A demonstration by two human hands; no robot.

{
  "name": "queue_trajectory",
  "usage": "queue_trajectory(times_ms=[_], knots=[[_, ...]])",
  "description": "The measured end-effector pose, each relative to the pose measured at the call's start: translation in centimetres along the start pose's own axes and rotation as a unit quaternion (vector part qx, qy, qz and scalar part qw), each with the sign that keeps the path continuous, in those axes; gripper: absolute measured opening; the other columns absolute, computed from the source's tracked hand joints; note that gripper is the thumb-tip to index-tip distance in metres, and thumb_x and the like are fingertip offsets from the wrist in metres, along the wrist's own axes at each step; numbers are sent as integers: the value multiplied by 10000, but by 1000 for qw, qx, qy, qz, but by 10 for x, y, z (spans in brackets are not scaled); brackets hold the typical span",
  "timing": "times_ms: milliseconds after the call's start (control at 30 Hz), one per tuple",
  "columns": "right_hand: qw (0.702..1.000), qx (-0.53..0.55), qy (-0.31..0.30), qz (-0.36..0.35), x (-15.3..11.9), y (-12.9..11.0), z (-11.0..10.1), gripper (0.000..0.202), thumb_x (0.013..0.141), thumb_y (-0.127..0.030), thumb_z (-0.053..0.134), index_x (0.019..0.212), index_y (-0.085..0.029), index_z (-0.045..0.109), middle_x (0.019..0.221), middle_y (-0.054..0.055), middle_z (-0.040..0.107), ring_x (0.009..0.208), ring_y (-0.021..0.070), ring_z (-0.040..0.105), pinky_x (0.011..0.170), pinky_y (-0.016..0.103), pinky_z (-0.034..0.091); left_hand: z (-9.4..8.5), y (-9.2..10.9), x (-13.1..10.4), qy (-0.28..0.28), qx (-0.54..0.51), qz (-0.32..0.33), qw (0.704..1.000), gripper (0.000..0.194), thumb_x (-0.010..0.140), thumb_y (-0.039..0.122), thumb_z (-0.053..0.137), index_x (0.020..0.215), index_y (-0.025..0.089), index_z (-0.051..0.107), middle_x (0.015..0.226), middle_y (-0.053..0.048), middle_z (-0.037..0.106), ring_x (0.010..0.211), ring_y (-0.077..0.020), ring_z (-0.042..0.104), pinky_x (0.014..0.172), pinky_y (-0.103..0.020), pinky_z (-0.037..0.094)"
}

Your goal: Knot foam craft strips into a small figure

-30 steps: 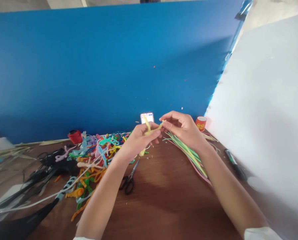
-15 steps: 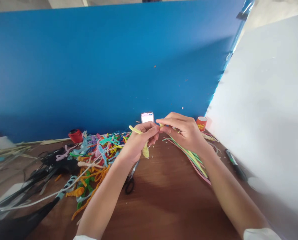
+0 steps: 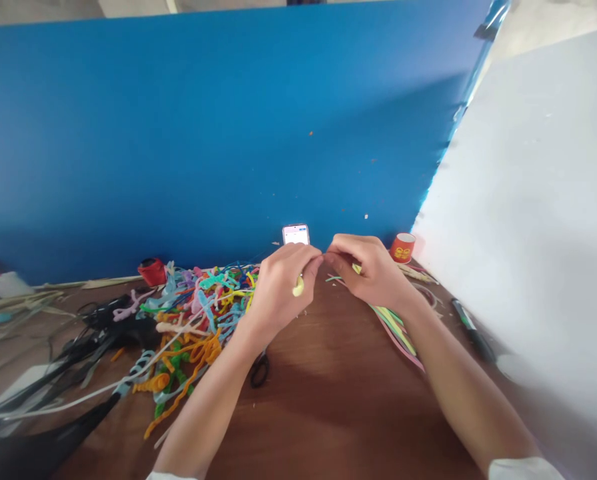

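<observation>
My left hand (image 3: 287, 283) is closed on a fuzzy yellow pipe cleaner (image 3: 298, 287), whose curled end pokes out below the fingers; the rest is hidden in the hand. Thumb and forefinger of my right hand (image 3: 365, 270) are pinched together, meeting the left fingertips over the table. The yellow bit between these fingertips is covered now. Beneath my right hand and forearm lies a bundle of green, yellow and pink pipe cleaners (image 3: 395, 333). Scissors (image 3: 259, 371) rest by my left forearm, partly covered by it.
A heap of colourful pipe cleaners (image 3: 213, 300) spreads over the left of the brown table (image 3: 338, 413). A lit phone (image 3: 296, 235) leans at the blue panel (image 3: 228, 133). To the right are a red paper cup (image 3: 403, 247) and a marker (image 3: 472, 330). Black straps (image 3: 63, 427) lie at left.
My left hand has turned so its back shows, and less of the yellow pipe cleaner sticks out. My right fingers have drawn in and the fingertips of both hands now meet.
</observation>
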State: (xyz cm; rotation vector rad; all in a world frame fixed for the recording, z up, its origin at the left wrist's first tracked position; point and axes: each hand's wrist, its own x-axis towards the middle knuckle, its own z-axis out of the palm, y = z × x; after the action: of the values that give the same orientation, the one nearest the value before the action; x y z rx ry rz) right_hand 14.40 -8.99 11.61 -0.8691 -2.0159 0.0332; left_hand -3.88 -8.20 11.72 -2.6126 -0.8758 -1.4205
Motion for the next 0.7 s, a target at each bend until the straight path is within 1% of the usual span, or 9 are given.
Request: queue_trajectory(times_ms=[67,133,267,333,400,467,533,633,700], knots=[[999,33,-16,12,1,3,1,252,944,-173,504,700,-197,448,613,-47,431,567,96,354,547,264,261,4,-3,-1,13,50,46,998,210,959,154,486,798,170,620,704,-13,631,684,-128,517,663,-268,383],[997,66,-27,24,3,6,2,256,957,-187,490,704,-197,451,612,-53,417,558,91,338,537,257,258,7,-5,-2,19,56,33,998,205,964,160,487,804,173,616,736,-16,653,704,-129,529,670,-265,379],[996,74,-39,40,5,10,4,254,977,-233,488,727,-189,490,641,-45,452,582,89,377,555,249,283,7,-3,1,-6,-6,-75,997,194,950,198,517,778,180,607,688,12,632,616,-101,495,613,-243,359],[996,59,-36,51,6,9,4,256,978,-254,500,733,-183,513,656,-38,482,593,90,402,570,253,292,5,-2,2,-28,-45,-129,990,203,945,238,527,766,183,605,635,23,593,561,-93,458,567,-238,337],[997,50,-18,64,5,8,3,255,979,-271,507,743,-180,540,662,-33,497,592,92,408,573,259,293,3,-1,2,-44,-95,-172,980,213,951,296,527,787,187,607,630,24,584,540,-91,457,536,-234,330],[996,53,7,75,5,6,1,249,976,-293,517,763,-178,571,669,-26,514,600,98,422,572,261,299,1,-1,1,-61,-154,-200,966,238,964,360,513,825,191,605,650,21,594,527,-89,468,517,-229,333],[994,68,22,83,5,4,0,239,970,-320,531,789,-179,599,690,-14,541,625,109,450,572,258,316,0,-1,1,-77,-197,-218,953,313,982,420,476,801,190,586,635,23,578,508,-84,458,507,-228,334],[991,89,17,95,4,4,-1,241,964,-355,542,815,-184,624,727,1,581,657,124,486,565,255,335,-2,-1,1,-89,-218,-235,943,434,997,463,426,679,183,521,586,26,517,495,-80,430,506,-229,328],[991,80,28,99,4,6,-1,247,965,-359,540,812,-187,627,718,2,583,659,128,493,566,259,337,-4,-1,2,-100,-223,-242,939,444,993,458,435,652,182,501,593,24,511,502,-80,439,514,-232,335]])
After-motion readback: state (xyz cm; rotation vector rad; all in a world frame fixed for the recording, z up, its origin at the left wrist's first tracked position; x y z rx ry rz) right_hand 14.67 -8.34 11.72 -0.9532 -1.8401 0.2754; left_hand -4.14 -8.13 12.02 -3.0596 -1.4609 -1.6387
